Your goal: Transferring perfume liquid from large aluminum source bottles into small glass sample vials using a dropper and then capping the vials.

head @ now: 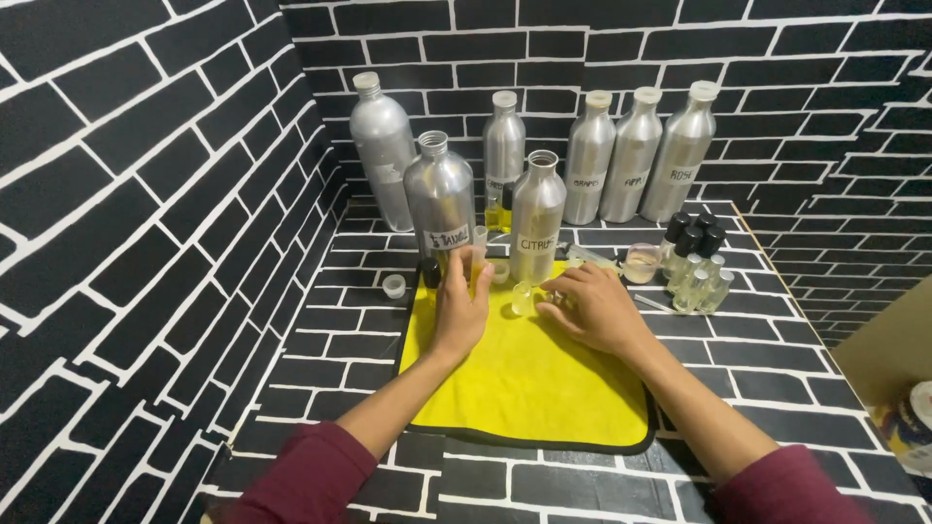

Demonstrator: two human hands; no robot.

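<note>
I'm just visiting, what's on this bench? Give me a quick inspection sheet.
Surface: yellow cloth on a black brick-pattern table.
Job's things: small clear bottle on the cloth; narrow tube.
Clutter: seven silver metal bottles, two uncapped; small vials; little cup; loose white cap.
Hands: left hand at the narrow tube; right hand resting beside the small clear bottle.
Cables: nothing seen.
Surroundings: brick-pattern walls.

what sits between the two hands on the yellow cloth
A small clear glass bottle stands on the yellow cloth between the left hand and right hand, seen in the head view.
</note>
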